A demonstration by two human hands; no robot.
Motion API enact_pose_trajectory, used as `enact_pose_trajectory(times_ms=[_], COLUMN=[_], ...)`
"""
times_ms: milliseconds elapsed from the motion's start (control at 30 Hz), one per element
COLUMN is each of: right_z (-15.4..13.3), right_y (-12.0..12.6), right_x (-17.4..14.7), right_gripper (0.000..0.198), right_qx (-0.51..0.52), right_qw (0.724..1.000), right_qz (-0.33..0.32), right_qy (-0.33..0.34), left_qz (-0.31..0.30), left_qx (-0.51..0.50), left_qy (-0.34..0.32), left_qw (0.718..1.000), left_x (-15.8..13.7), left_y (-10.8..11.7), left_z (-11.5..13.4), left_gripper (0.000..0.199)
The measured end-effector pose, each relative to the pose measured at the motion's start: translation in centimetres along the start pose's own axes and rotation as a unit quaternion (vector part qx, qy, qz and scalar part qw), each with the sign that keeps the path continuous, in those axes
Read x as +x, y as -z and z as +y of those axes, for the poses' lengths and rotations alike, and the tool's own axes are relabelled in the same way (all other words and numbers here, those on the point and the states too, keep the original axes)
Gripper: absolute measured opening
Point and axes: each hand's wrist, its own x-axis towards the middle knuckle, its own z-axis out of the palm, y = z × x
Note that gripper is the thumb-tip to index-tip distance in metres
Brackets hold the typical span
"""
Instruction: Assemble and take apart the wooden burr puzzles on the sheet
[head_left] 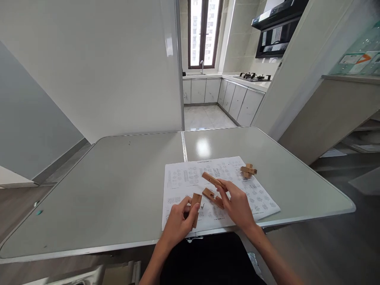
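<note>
Near the table's front edge, my left hand point(178, 222) is closed around a brown wooden puzzle piece point(196, 201) held upright; my fingers hide part of it, and I cannot tell if it is one piece or two. My right hand point(236, 202) pinches one end of a long wooden puzzle bar point(211, 179), which slants up to the left above the paper. Under that bar, a notched wooden piece point(209, 194) lies on the printed instruction sheet point(178, 174). At the sheet's right edge sits an assembled cross of wooden pieces point(248, 170).
The grey-green table point(124, 186) has a metal rim and a seam at its middle. A small green bit point(39, 212) lies near its left edge. Beyond are a white wall point(127, 71) and a kitchen with cabinets point(198, 90). Plastic bottles point(360, 59) stand on a shelf at right.
</note>
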Motion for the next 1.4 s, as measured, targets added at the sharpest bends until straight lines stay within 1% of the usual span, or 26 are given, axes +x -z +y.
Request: enact_pose_trajectory(times_ms=[100, 200, 333, 467, 600, 767, 867, 967, 1167, 1400], right_z=[1.0, 2.0, 3.0, 3.6, 3.8, 3.8, 3.9, 4.0, 4.2, 4.1], right_y=[0.6, 0.8, 1.0, 1.0, 0.8, 0.6, 0.6, 0.5, 0.4, 0.4], right_x=[-0.6, -1.6, -2.2, -2.3, -2.3, -2.2, -2.2, -2.2, -2.2, -2.2], right_gripper=[0.031, 0.035, 0.038, 0.039, 0.038, 0.037, 0.036, 0.037, 0.038, 0.036], right_qx=[0.009, 0.014, 0.015, 0.023, 0.021, 0.012, 0.010, 0.009, 0.007, 0.002], right_qw=[0.999, 0.996, 0.993, 0.993, 0.994, 0.995, 0.995, 0.995, 0.995, 0.996], right_qz=[-0.023, -0.022, -0.027, -0.033, -0.023, -0.036, -0.038, -0.040, -0.040, -0.042], right_qy=[-0.047, -0.089, -0.113, -0.107, -0.103, -0.087, -0.088, -0.087, -0.086, -0.076], left_qz=[0.005, 0.019, 0.031, 0.022, 0.027, 0.046, 0.063, 0.086, 0.133, 0.156], left_qx=[0.004, 0.015, 0.024, 0.038, 0.050, 0.070, 0.097, 0.131, 0.188, 0.229], left_qy=[0.003, 0.000, -0.008, -0.008, -0.010, -0.015, -0.011, -0.008, -0.028, -0.035], left_qw=[1.000, 1.000, 0.999, 0.999, 0.998, 0.996, 0.993, 0.988, 0.973, 0.960], left_x=[0.1, 0.1, 0.1, 0.2, 0.4, 0.4, 0.4, 0.4, 0.7, 1.0], left_y=[-0.1, -0.2, -0.1, 0.0, -0.1, -0.3, -0.4, -0.5, -0.7, -0.9], left_z=[-0.1, -0.3, -0.2, 0.1, -0.2, -0.8, -0.9, -1.1, -1.6, -2.2], left_gripper=[0.038, 0.038, 0.037, 0.035, 0.036, 0.049, 0.052, 0.049, 0.043, 0.038])
